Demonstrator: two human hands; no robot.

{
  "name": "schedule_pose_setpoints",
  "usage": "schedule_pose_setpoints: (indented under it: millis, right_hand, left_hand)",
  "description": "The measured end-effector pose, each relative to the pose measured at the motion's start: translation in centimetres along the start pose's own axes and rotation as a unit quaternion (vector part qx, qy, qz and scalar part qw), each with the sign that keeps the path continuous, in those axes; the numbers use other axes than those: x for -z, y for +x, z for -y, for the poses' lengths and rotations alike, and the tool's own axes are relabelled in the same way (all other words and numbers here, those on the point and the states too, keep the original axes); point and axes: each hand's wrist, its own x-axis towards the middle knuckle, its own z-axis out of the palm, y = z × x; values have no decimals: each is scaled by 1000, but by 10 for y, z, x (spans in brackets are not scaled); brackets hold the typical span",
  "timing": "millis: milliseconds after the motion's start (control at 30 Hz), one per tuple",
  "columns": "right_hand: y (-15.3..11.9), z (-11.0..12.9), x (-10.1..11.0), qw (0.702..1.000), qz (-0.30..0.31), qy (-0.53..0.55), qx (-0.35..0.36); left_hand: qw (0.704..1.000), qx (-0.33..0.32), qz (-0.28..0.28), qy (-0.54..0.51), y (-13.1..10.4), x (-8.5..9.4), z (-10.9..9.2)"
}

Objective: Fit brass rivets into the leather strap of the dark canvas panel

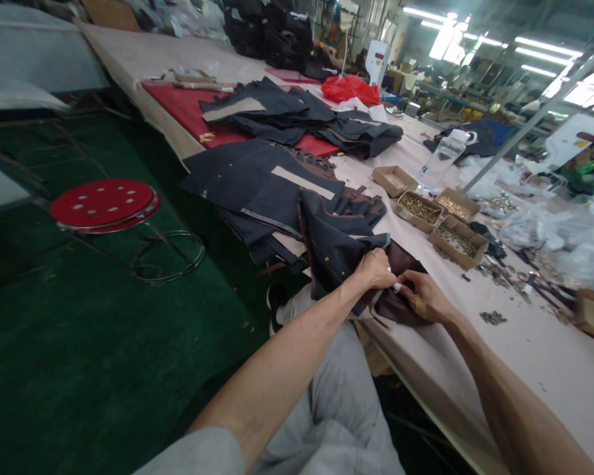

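— Two hands at one spot: our left hand (pixel 376 269) is closed on the soft dark denim panel (pixel 334 247), bunching it at the near table edge.

— And our right hand (pixel 422 297) pinches its glossy brown lining (pixel 406 258), fingertips touching the left.

— Four shallow cardboard trays of small brass rivets (pixel 420 208) sit just beyond, right of the stacked denim pieces (pixel 257 181).

— A round red perforated stool (pixel 103 203) stands far left.

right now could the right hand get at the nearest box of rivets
Probably yes: the right hand sits on the dark fabric, and only bare table lies between it and the box.
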Motion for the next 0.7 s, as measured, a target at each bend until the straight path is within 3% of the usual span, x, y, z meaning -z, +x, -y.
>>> schedule_pose_setpoints:
  millis: [300, 700]
  right_hand:
    - [30, -3, 20, 972, 115, 126, -163]
    - [47, -19, 25, 936, 192, 214, -205]
  left_hand:
    - [1000, -14, 22, -3, 1, 3, 4]
    - [999, -20, 12, -40, 2, 4, 10]
